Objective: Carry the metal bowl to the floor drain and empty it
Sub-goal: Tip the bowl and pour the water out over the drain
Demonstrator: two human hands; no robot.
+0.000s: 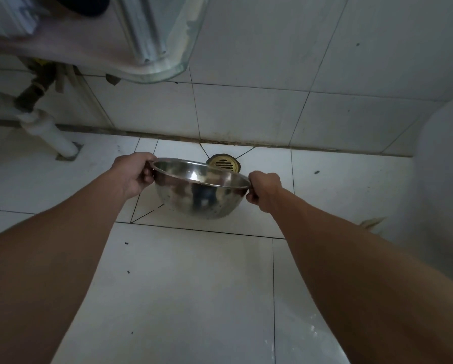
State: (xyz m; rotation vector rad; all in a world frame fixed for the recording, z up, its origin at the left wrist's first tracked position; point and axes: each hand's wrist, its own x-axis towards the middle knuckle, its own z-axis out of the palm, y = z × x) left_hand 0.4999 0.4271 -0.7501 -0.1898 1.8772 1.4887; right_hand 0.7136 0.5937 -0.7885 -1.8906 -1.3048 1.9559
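A shiny metal bowl [199, 195] hangs above the white tiled floor, tilted away from me so its far rim dips toward the wall. My left hand [133, 174] grips the bowl's left rim and my right hand [263, 190] grips the right rim. Just beyond the far rim lies the round brass floor drain [224, 164], set in the floor close to the wall; the bowl covers its near edge. I cannot tell what the bowl holds.
A glass shelf [167, 48] with a metal bracket juts out at upper left, over a white drain pipe [52, 135] running into the floor. The tiled wall [272, 74] stands right behind the drain. A pale rounded fixture [445, 179] fills the right edge.
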